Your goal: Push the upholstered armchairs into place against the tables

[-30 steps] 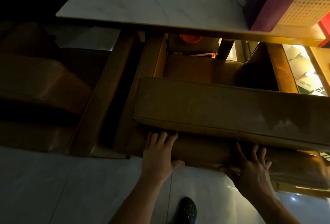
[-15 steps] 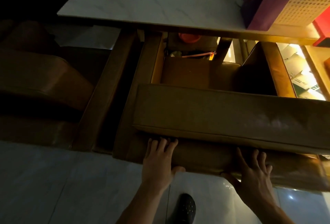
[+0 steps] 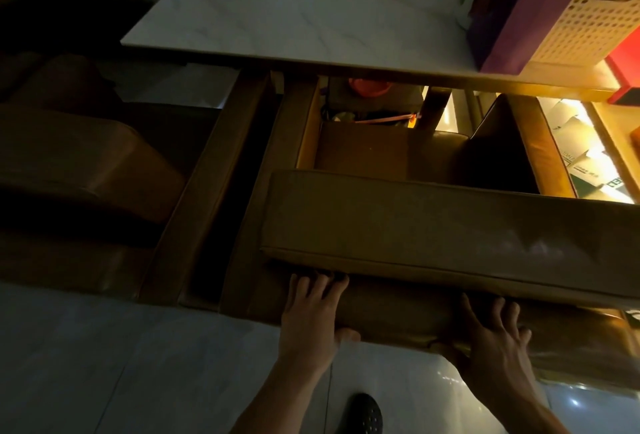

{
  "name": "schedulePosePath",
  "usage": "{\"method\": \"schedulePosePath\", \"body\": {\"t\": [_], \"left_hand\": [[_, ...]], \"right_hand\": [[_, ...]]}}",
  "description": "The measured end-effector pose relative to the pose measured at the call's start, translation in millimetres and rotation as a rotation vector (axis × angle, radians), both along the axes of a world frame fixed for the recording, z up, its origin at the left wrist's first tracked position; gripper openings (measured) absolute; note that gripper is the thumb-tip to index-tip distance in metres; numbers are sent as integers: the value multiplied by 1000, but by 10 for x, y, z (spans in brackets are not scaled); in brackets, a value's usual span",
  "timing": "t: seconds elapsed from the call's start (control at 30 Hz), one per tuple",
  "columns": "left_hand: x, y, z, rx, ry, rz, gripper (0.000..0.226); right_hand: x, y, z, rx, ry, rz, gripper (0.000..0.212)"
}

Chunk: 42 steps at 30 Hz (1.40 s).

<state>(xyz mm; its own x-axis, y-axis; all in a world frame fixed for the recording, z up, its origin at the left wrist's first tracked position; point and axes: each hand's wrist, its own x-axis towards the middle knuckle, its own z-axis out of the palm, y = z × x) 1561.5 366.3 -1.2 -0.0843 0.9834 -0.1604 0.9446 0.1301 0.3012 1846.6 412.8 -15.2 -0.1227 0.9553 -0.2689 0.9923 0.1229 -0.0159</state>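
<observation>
Head cam, dim light: a tan upholstered armchair [image 3: 433, 225] stands w/ its seat part-way under the marble-topped table [image 3: 294, 11], its padded backrest just above the fingers of both hands, which lie flat on the chair's rear panel. Left hand [image 3: 311, 316] is pressed palm-down, fingers together & tips tucked beneath the backrest's lower seam, thumb out to the side; right hand [image 3: 495, 340] has fingers spread apart, gripping nothing, both forearms reaching fwd. A 2nd armchair [image 3: 79, 170] sits just beside it, at left.
</observation>
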Motion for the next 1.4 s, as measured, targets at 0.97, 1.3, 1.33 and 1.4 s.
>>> {"method": "schedulePosePath", "body": {"t": [0.97,1.3,1.33,1.4], "left_hand": [[-4,110,304,-201,-20,11,75],[-306,-126,466,-311,-145,-141,69],[-361,-179,500,-321,-146,-148,68],[-502,-294,574,-342,-176,-149,69]], "right_hand": [[-119,54,413,-222,-59,-51,109],[-412,-323,629,-274,65,-73,108],[-466,-370,684,-288,97,-72,104],[-602,-478,795,-302,156,-71,100]]}}
